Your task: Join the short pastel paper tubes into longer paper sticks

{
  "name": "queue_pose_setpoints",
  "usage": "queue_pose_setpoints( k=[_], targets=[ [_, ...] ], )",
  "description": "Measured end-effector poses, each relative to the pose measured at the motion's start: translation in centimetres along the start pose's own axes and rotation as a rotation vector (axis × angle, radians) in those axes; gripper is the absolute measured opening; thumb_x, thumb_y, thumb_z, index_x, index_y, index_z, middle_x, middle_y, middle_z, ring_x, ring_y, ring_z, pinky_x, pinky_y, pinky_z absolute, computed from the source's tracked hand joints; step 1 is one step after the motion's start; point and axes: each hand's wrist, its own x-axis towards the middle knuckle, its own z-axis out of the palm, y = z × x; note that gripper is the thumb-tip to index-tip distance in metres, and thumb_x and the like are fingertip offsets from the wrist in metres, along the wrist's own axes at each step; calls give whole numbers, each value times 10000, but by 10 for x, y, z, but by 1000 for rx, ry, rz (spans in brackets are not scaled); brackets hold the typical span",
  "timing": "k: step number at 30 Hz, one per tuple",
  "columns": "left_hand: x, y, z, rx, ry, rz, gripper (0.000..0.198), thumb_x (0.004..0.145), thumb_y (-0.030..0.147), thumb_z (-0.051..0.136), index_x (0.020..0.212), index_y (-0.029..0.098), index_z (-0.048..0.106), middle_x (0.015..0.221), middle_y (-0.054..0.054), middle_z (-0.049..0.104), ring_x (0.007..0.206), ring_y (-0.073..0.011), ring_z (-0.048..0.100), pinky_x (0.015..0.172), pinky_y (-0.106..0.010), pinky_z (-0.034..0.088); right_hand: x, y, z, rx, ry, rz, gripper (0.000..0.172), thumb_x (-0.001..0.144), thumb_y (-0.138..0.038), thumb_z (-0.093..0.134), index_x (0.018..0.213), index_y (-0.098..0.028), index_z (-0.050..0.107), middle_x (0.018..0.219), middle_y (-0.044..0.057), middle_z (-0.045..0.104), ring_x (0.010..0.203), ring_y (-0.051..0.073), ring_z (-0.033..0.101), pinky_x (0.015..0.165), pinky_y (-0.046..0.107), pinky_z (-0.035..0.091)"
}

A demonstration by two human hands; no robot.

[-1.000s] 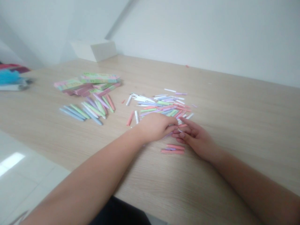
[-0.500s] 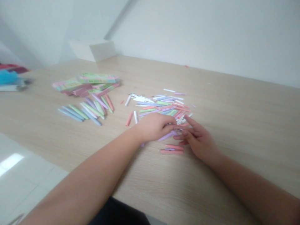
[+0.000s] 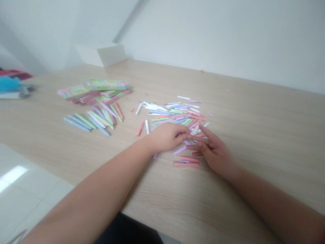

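My left hand [image 3: 170,136] is closed in a pinch at the near edge of a heap of pastel pen parts [image 3: 177,115]. What its fingertips hold is too small and blurred to name. My right hand [image 3: 212,146] faces it, thumb and fingertips brought together close to the left fingertips; anything between them cannot be made out. Below the hands lies a purple pen piece [image 3: 180,150]. Nearer to me rest coral pen barrels [image 3: 186,164] with a small purple piece between them. A coral barrel [image 3: 140,128] and a white barrel [image 3: 147,126] lie left of the heap.
On the left lies a group of pastel pens [image 3: 99,118] in blue, green, white, purple and coral. Behind it are printed pen boxes [image 3: 106,84]. A white box [image 3: 101,54] stands by the wall. Blue and red items [image 3: 10,83] sit at the far left. The table edge [image 3: 73,184] borders the floor.
The fingertips of both hands have shifted very slightly left, and a little more of the purple piece beneath them shows. The heap, pens and boxes are unmoved.
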Motion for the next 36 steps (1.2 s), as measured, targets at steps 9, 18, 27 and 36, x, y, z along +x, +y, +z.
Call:
queue_pose_setpoints(
  k=[9, 18, 27, 36],
  targets=[
    [0, -1, 0, -56, -23, -11, 301, 1001, 365, 457, 1025, 208, 714, 959, -21, 739, 851, -155, 638, 759, -287, 460, 0, -5, 3, -38, 17, -5, 733, 930, -482, 663, 1578, -368, 342, 1187, 67, 763, 878, 253, 770, 642, 383, 647],
    [0, -1, 0, -48, -25, 0, 287, 1000, 351, 458, 1010, 214, 709, 946, -12, 733, 831, -151, 631, 750, -282, 448, -1, -5, -1, -54, -18, 5, 714, 925, -416, 676, 1570, -364, 373, 1084, 59, 790, 633, 202, 723, 549, 353, 589],
    [-1, 1, 0, -16, -20, 49, 287, 1005, 367, 472, 1023, 215, 715, 943, -9, 735, 844, -151, 634, 755, -281, 443, -4, -1, 0, -169, -42, -53, 648, 959, -392, 625, 1559, -384, 383, 1023, 20, 783, 668, 208, 729, 599, 373, 607],
    [-1, 4, 5, 1, -51, 76, 277, 1001, 345, 486, 1055, 222, 729, 961, -27, 747, 871, -172, 653, 787, -296, 455, -3, -2, 3, -12, -22, -35, 709, 861, -402, 770, 1487, -381, 437, 1294, 66, 722, 849, 224, 763, 734, 401, 651]
  ],
)
